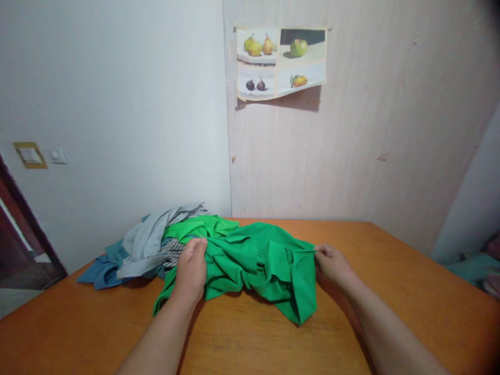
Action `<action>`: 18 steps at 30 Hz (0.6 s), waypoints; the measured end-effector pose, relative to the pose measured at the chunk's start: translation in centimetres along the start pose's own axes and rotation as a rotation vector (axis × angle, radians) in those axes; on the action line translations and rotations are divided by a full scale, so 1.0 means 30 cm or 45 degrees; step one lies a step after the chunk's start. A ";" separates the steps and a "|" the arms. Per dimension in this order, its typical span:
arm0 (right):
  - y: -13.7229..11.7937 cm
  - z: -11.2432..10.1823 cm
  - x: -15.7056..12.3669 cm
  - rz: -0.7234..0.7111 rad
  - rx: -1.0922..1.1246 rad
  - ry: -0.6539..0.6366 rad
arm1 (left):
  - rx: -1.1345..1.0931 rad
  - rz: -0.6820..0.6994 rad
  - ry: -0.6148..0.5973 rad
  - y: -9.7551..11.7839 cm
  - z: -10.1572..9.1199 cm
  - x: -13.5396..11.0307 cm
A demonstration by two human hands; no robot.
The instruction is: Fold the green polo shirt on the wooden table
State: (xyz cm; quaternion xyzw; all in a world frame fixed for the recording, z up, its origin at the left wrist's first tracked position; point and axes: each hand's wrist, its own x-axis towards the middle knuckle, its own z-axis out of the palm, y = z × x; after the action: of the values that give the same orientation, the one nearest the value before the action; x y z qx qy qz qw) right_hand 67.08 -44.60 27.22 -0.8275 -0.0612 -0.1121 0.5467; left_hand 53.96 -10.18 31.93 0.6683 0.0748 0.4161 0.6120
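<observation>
A crumpled green garment (258, 265) lies on the orange wooden table (390, 291) in front of me. My left hand (191, 268) rests on its left part with fingers curled into the cloth. At the garment's right edge my right hand (332, 263) pinches a fold of the green fabric, fingers closed on it. The fabric is bunched between the two hands and one corner hangs toward me.
A heap of grey, striped and blue clothes (133, 250) lies at the table's far left, partly under the green garment. A wood panel with a fruit picture (279, 62) stands behind the table. A doorway shows at the left edge, bedding (476, 265) at the right.
</observation>
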 end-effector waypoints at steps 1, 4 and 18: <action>-0.013 -0.015 0.003 0.010 0.054 0.056 | -0.014 0.001 0.045 -0.003 -0.004 0.007; -0.057 -0.065 0.004 0.023 0.205 0.206 | -0.073 0.003 0.192 -0.014 -0.018 0.026; -0.121 -0.051 -0.027 0.234 0.485 0.130 | 0.201 -0.070 0.147 -0.078 -0.028 0.037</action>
State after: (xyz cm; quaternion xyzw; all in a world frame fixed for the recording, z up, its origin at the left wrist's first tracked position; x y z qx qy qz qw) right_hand 65.30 -44.55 30.84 -0.7047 0.0222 -0.0900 0.7035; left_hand 55.08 -8.30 30.31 0.6872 0.1609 0.4297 0.5633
